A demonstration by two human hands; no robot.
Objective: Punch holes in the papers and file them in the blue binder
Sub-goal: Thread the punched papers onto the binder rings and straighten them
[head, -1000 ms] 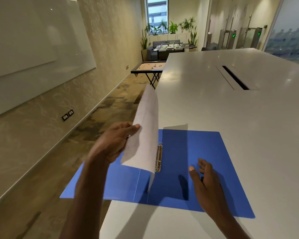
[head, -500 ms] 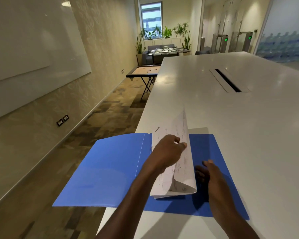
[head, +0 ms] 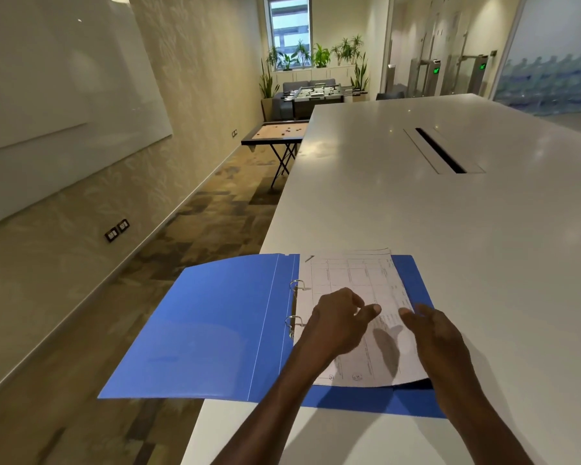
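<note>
The blue binder (head: 215,330) lies open at the near left edge of the white table (head: 416,213), its left cover hanging out over the floor. Printed papers (head: 356,276) lie flat on its right half, threaded on the two metal rings (head: 296,303). My left hand (head: 339,323) rests over the sheet just right of the rings, fingers loosely curled and holding nothing. My right hand (head: 430,333) lies on the sheet's right edge with relaxed fingers. No hole punch is in view.
A long cable slot (head: 440,151) is cut into the table's middle. Left of the table runs patterned carpet (head: 182,250) beside a wall. A carrom board on a stand (head: 277,132), a foosball table and potted plants stand at the far end.
My left hand swung the papers over from the left onto the binder's right half and let go. They now lie flat there, and my right hand rests on their right edge.
</note>
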